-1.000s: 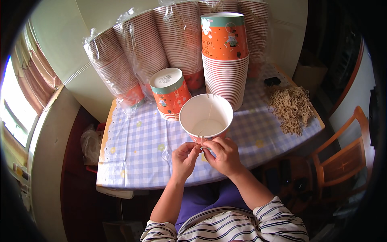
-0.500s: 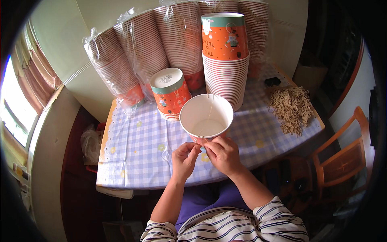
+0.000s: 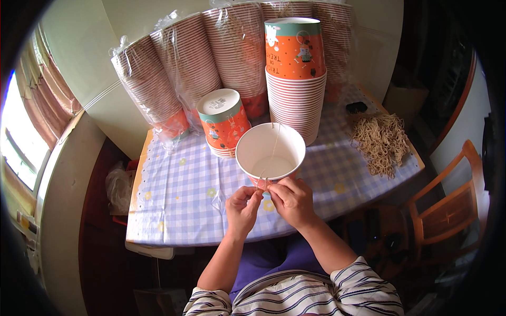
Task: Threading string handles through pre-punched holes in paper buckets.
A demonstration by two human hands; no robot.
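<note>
An open paper bucket (image 3: 252,147), white inside and orange outside, stands upright near the front of the table. A thin beige string (image 3: 276,138) runs from its far rim down across the inside to its near side. In front of the near rim, my left hand (image 3: 242,210) pinches the string between thumb and forefinger. My right hand (image 3: 292,202) is closed on the string just to the right, its fingertips close to the bucket's wall. The fingers partly hide the string, and whether it is knotted cannot be seen.
A short stack of upside-down buckets (image 3: 224,126) stands behind to the left, a tall stack (image 3: 295,100) behind to the right. Plastic-wrapped bucket stacks (image 3: 184,58) line the back. Beige strings (image 3: 380,145) lie heaped at the right, beside a small black object (image 3: 356,107). A wooden chair (image 3: 448,208) stands right of the table.
Very little differs. Both hands keep their pinch at the bucket's near side, with only slight finger movement.
</note>
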